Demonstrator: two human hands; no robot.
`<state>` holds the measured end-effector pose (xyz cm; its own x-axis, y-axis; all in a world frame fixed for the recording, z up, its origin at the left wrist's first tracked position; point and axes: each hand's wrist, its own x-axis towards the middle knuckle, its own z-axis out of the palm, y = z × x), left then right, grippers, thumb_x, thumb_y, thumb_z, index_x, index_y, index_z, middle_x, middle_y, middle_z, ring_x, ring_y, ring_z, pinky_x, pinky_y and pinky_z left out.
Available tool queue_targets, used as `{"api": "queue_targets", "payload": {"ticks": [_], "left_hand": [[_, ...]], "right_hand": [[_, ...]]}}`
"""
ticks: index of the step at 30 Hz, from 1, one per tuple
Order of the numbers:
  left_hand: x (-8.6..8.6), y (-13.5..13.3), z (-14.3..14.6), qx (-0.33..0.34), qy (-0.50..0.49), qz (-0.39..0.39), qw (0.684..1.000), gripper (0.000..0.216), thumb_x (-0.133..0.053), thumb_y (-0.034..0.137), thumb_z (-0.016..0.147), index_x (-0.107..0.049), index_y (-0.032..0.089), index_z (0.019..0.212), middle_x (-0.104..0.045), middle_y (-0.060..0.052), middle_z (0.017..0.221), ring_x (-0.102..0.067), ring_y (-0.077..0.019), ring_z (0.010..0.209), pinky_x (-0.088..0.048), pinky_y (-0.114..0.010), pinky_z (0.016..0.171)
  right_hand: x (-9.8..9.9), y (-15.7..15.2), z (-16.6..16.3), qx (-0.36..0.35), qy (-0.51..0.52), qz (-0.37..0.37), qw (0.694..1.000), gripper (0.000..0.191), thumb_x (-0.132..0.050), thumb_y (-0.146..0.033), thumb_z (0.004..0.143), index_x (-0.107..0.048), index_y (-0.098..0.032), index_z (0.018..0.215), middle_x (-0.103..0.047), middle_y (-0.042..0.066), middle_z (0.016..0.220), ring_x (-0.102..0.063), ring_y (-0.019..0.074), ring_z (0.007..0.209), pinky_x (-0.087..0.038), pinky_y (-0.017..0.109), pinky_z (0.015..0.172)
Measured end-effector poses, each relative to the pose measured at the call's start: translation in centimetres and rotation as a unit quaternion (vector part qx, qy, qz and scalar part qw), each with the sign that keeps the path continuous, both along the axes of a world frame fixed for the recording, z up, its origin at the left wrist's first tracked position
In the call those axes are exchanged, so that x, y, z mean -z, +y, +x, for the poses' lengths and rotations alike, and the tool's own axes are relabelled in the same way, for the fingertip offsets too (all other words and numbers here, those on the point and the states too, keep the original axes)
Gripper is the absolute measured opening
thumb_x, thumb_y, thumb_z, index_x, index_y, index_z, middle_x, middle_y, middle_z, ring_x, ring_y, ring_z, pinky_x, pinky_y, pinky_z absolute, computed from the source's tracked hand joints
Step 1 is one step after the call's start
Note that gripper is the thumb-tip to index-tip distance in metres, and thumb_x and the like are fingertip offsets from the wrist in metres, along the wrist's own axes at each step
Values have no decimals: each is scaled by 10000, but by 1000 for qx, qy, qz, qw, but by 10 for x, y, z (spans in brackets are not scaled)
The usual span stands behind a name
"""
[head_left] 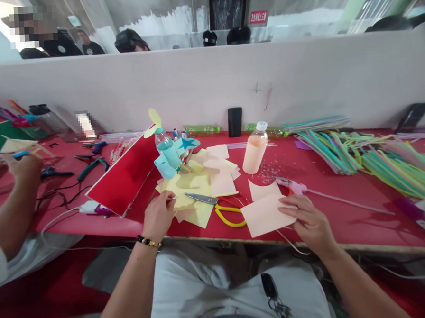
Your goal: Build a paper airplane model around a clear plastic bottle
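Left hand (pixel 158 216): curled at the edge of a yellow paper sheet (pixel 192 188), thumb and forefinger drawn together; I could not tell whether it gripped the sheet or something smaller.
Right hand (pixel 308 218): open, fingers laid flat on a peach paper sheet (pixel 263 215), pinning it to the table rather than closing on it.
Peach sheet's place: near edge of the red-covered table (pixel 344 232), right of centre, just beside the scissors.
Things nearby: yellow-handled scissors (pixel 215 208) lay with closed blades pointing left, their tips on the yellow sheet. A pink hot glue gun (pixel 290 185) lay just beyond the right hand.
Placement: the loose paper was spread within reach of both hands, and the bulkier supplies sat farther off, seemingly to keep the working area free.
Writing: a red sign (pixel 258 17) beyond the partition bore white characters, too small to read. No brand could be read.
Rest: a plastic bottle with paper fan blades (pixel 165 142) stood far of the yellow sheet, beside a red board (pixel 123 178). Bundled striped drinking straws (pixel 326 153) lay right. A black phone (pixel 235 122) leaned against the white partition (pixel 208 83). Another person's hands (pixel 20 166) worked at far left.
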<state>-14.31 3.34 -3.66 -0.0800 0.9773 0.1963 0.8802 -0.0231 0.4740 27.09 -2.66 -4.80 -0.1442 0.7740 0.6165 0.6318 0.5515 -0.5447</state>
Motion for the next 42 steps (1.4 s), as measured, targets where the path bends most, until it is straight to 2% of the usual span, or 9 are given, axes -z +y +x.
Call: {"api": "queue_targets", "payload": {"ticks": [9, 15, 18, 21, 25, 28, 31, 38, 42], "left_hand": [[-30, -20, 88, 244, -249, -33, 937, 117, -571, 237, 829, -677, 199, 865, -684, -32, 869, -613, -153, 789, -480, -266, 747], [-29, -20, 146, 352, -357, -159, 850, 69, -647, 171, 752, -707, 191, 779, -641, -82, 1182, -561, -225, 1132, -471, -321, 904], [-29, -23, 162, 401, -392, -291, 775, 126, -694, 245, 720, -736, 165, 808, -713, -81, 907, -639, -203, 900, -506, -294, 773], [-28, -30, 169, 364, -442, -354, 739, 228, -742, 304, 670, -744, 134, 822, -700, -53, 729, -600, -133, 635, -481, -241, 618], [-26, -38, 169, 270, -482, -277, 786, 213, -763, 271, 637, -747, 145, 807, -709, -48, 748, -594, -135, 645, -474, -245, 623], [-25, -42, 170, 242, -458, -228, 824, 193, -761, 242, 634, -747, 152, 805, -714, -51, 767, -597, -147, 667, -474, -253, 629], [-26, -45, 171, 232, -444, -211, 839, 219, -777, 248, 624, -742, 148, 815, -720, -62, 803, -619, -167, 716, -489, -268, 667], [-26, -49, 164, 225, -566, -240, 756, 229, -721, 315, 725, -722, 161, 894, -706, -52, 934, -623, -157, 847, -486, -279, 814], [-26, -50, 161, 197, -584, -241, 750, 229, -761, 271, 682, -721, 151, 873, -701, -43, 900, -608, -136, 818, -473, -256, 802]], "right_hand": [[-8, 22, 10, -20, 108, -73, 991, 210, -551, -138, 766, -725, -240, 710, -698, 70, 1016, -620, 233, 1019, -497, 416, 894], [-25, 18, 1, -70, 100, -101, 987, 168, -620, -248, 796, -723, -248, 662, -709, 72, 997, -625, 234, 1014, -480, 426, 928], [-40, 19, -5, -111, 100, -107, 983, 217, -614, -257, 816, -713, -255, 622, -714, 57, 992, -622, 231, 1036, -396, 462, 1027], [-47, 18, -11, -116, 146, -137, 973, 131, -614, -278, 822, -742, -271, 850, -646, 57, 1207, -566, 240, 1160, -388, 451, 1042], [-35, 3, -28, -29, 365, -204, 908, 457, -573, -407, 838, -550, -268, 1272, -605, 102, 1281, -601, 267, 1125, -532, 423, 864], [-23, -15, -47, -32, 448, -321, 834, 474, -555, -509, 829, -612, -192, 1178, -716, 132, 1048, -691, 298, 900, -573, 422, 701], [-22, -28, -62, -48, 441, -397, 803, 349, -694, -427, 751, -693, -179, 996, -750, 84, 875, -706, 284, 777, -564, 415, 698], [-29, -31, -63, -41, 459, -408, 788, 236, -738, -343, 719, -718, -175, 884, -753, 64, 800, -695, 251, 719, -541, 390, 730], [-33, -31, -65, -59, 481, -404, 776, 309, -723, -317, 731, -665, -176, 999, -747, 65, 844, -691, 238, 752, -533, 354, 705]]}}
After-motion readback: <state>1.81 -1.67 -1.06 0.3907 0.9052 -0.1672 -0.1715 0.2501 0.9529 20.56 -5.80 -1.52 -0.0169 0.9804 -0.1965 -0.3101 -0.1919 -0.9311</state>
